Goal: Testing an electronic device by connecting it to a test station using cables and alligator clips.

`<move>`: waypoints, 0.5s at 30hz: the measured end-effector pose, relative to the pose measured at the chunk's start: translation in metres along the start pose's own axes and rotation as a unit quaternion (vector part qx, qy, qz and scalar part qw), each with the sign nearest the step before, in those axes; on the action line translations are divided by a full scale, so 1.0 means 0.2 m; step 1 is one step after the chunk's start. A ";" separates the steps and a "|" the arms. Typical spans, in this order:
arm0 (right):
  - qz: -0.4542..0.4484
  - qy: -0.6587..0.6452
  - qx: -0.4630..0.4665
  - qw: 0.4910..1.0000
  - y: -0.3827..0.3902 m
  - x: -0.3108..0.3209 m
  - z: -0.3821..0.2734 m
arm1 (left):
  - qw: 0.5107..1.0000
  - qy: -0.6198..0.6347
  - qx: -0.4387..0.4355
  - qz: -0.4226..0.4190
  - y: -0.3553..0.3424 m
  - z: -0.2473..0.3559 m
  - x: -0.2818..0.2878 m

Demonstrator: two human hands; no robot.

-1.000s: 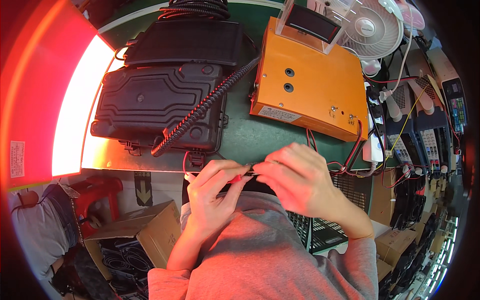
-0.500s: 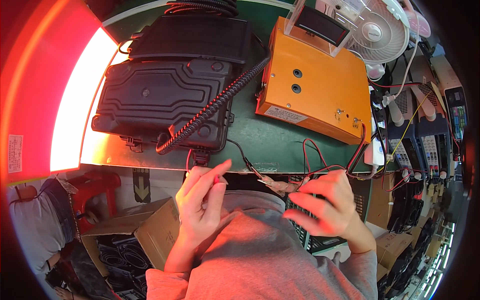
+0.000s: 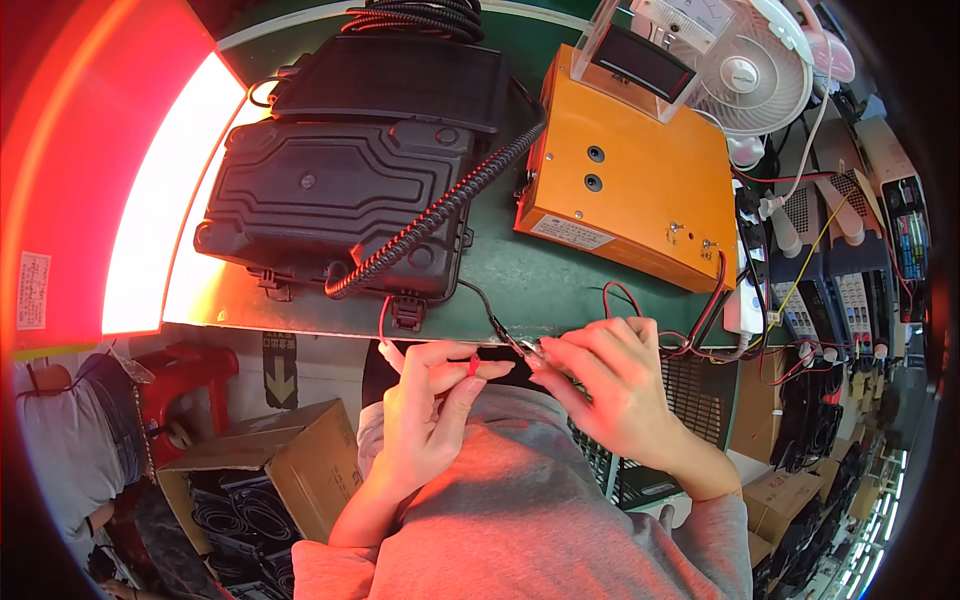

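Note:
My left hand point(image 3: 425, 415) is closed in a pinch at the table's front edge. Between thumb and forefinger it grips a red lead point(image 3: 474, 364), apparently the one running down from the black case point(image 3: 330, 200). Close by on the right, my right hand point(image 3: 620, 385) pinches a metal alligator clip point(image 3: 527, 347). A black lead point(image 3: 483, 298) from the case reaches this clip; whether the clip bites on its end is too small to tell. My right fingers partly cover the clip. A coiled black cable point(image 3: 440, 210) lies across the case lid.
An orange metal box point(image 3: 630, 170) with switches and red and black wires sits right of the case, a clear-framed display point(image 3: 640, 65) on top. Farther right are a fan point(image 3: 745, 75), a power strip point(image 3: 742, 308) and bench instruments point(image 3: 830, 280). Cardboard box point(image 3: 270, 460) stands below left.
My right hand has moved left and closed around the clip at the black lead. My left hand has shifted slightly right, toward it, still pinching the red lead.

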State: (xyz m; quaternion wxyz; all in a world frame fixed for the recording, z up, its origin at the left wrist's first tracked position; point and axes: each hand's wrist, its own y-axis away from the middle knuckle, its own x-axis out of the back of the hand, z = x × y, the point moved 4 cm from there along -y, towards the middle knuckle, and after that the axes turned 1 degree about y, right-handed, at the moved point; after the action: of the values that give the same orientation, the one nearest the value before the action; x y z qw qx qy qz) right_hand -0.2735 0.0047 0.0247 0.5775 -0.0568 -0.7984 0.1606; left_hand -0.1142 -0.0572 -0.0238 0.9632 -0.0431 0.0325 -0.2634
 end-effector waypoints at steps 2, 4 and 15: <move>-0.018 -0.046 -0.031 0.998 0.01 0.00 0.02 | 1.000 -0.014 0.012 -0.019 -0.01 0.00 -0.01; -0.057 -0.054 -0.074 0.994 0.01 -0.01 0.02 | 1.000 -0.017 0.017 -0.017 -0.02 0.00 -0.01; 0.007 -0.223 -0.060 0.973 -0.07 0.05 0.03 | 0.996 -0.038 -0.080 0.007 -0.07 0.01 -0.04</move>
State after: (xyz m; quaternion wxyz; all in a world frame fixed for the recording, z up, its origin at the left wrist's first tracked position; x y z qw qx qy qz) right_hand -0.2802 -0.0061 0.0363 0.3789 -0.0593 -0.9150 0.1252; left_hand -0.1286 -0.0659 -0.0206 0.9590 -0.1298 0.0174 -0.2512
